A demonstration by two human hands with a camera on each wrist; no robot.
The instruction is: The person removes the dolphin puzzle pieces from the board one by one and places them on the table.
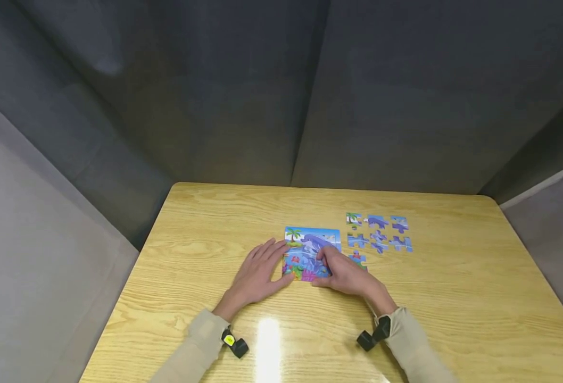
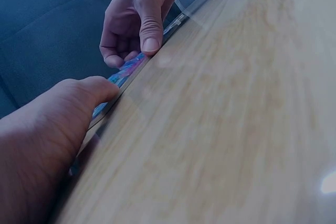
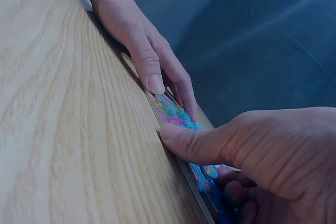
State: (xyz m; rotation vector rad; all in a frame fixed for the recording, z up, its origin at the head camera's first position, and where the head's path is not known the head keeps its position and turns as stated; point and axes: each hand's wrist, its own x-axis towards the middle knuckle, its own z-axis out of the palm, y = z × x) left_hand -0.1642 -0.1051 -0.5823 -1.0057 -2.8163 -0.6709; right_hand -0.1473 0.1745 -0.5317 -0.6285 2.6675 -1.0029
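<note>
A dolphin jigsaw board (image 1: 307,234) with a palm tree and sea creatures lies flat on the table. My left hand (image 1: 258,272) rests at its left side, fingers extended and thumb at the near edge. The right hand (image 1: 346,271) is over its lower right part, fingers curled against the picture. In the right wrist view, the right thumb (image 3: 191,142) presses the board's near edge. Whether a loose piece is under the curled fingers is hidden. Several separate puzzle pieces (image 1: 379,241) lie in rows to the right, the nearest (image 1: 357,259) partly covered by the right hand.
The wooden table (image 1: 205,223) has a straight back edge with rounded corners. Dark grey curtains (image 1: 243,96) hang behind it, and paler panels (image 1: 32,255) stand at the sides. Light glares off the table's front.
</note>
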